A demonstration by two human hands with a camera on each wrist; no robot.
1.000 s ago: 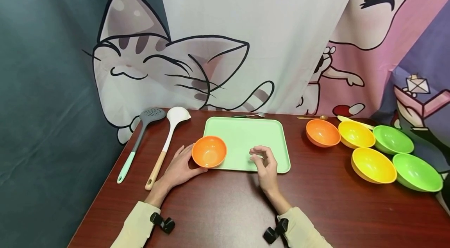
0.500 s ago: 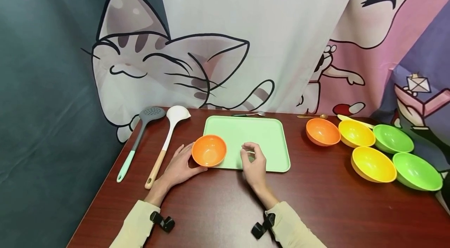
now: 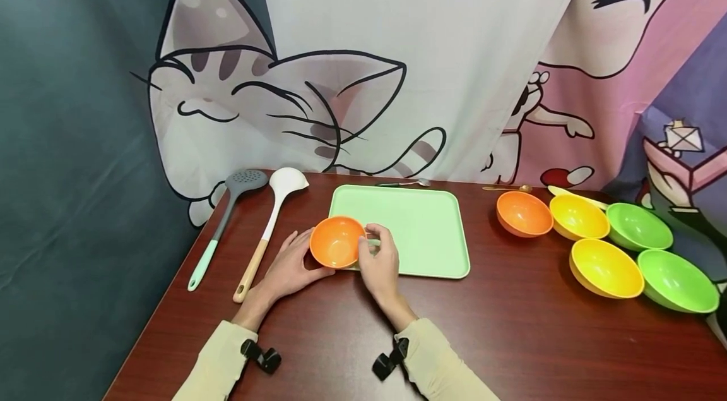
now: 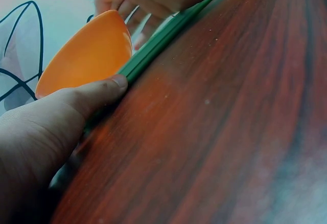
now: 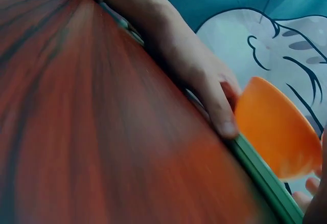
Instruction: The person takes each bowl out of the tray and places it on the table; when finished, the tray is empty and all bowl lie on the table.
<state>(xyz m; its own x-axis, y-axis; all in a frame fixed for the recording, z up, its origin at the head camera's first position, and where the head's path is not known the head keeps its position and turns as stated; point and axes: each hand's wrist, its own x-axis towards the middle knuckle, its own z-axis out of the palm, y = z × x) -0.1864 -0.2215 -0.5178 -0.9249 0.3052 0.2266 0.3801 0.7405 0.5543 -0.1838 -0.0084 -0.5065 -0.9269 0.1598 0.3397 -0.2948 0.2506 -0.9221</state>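
Observation:
An orange bowl point(image 3: 336, 243) sits upright over the left front corner of a pale green tray point(image 3: 428, 233). Around the bowl's left side my left hand point(image 3: 291, 267) holds it, the thumb lying low at the front by the tray's edge. My right hand point(image 3: 380, 265) is at the opposite side, its thumb at the bowl's right rim and its fingers curled behind. In the left wrist view the bowl point(image 4: 92, 52) stands between both hands. The right wrist view shows the left thumb at the base of the bowl point(image 5: 276, 129); most of the right hand is out of that frame.
Left of the tray lie a grey slotted turner point(image 3: 245, 181) and a white ladle point(image 3: 287, 181). Another orange bowl point(image 3: 524, 215), yellow bowls point(image 3: 606, 267) and green bowls point(image 3: 677, 280) stand at the right. A small spoon point(image 3: 421, 182) lies behind the tray, by the curtain.
My right hand has moved left across the tray's front to the orange bowl's right side. The left hand and the bowl have stayed in place.

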